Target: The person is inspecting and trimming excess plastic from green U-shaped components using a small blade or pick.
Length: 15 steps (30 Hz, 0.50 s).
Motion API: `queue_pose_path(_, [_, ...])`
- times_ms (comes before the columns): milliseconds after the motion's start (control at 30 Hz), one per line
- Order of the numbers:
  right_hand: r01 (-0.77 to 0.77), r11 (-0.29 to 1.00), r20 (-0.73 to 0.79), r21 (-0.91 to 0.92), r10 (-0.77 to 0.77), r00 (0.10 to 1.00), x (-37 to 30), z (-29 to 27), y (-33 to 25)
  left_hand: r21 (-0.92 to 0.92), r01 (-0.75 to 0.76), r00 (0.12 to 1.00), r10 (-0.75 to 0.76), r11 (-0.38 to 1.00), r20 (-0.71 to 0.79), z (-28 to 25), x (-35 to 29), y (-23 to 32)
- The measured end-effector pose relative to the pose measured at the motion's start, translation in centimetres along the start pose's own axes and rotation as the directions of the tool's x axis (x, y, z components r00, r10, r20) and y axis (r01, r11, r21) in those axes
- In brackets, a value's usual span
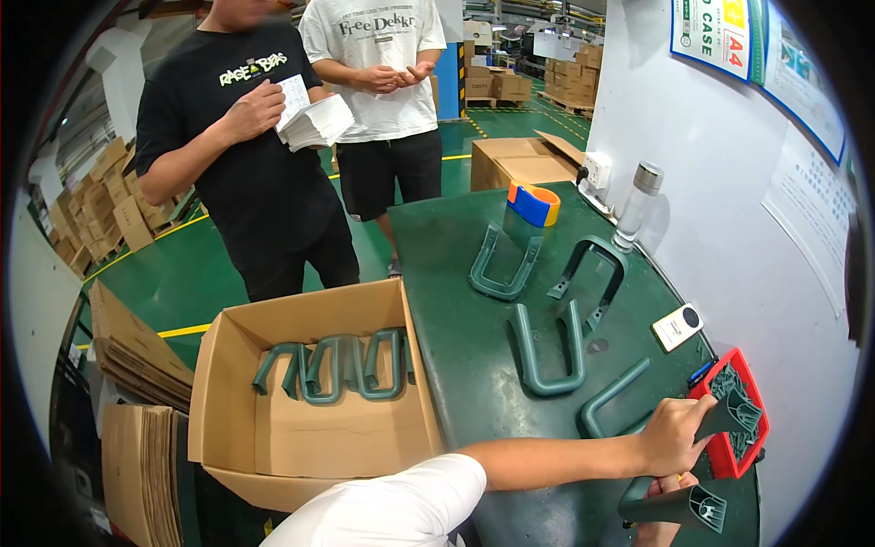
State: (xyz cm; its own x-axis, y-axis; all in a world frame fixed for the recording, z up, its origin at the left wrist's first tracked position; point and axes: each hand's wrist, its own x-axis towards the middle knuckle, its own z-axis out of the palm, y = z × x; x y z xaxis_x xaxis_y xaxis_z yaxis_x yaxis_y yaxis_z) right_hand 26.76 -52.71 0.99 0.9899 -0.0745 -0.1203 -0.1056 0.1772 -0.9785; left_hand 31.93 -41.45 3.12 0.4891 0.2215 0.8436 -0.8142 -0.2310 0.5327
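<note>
At the lower right, my left hand (673, 439) is closed round one leg of a dark green U-shaped plastic handle (679, 503), whose flared ends point right. Below it, my right hand (663, 488) is partly hidden behind the handle, with its fingertips bent near the lower leg. The left hand is right beside a red bin (749, 401) filled with small green plastic pieces (729, 387). Another green U-shaped handle (602, 399) lies just beyond my hands, partly covered by my left arm.
More green handles (552, 378) lie on the green table (456, 301). An open carton (314, 460) at left contains several handles (325, 369). A tape roll (534, 204), a glass bottle (638, 205) and a white device (677, 327) stand along the table. Two people (246, 155) stand beyond.
</note>
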Motion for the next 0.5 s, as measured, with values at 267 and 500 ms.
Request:
queue_pose_path(267, [0.419, 0.904, -0.110, -0.084, -0.426, 0.898, -0.9, -1.4, -1.3, 0.183, 0.337, 0.928, -0.293, 0.923, -0.229, -0.9, 3.3, -4.2])
queue_pose_path(500, [0.989, 0.035, -0.028, -0.146, -0.999, 0.032, -6.2, -1.0, -6.4, -0.454, 0.472, 0.771, -0.604, 0.756, -0.203, -3.5, 4.9, -4.3])
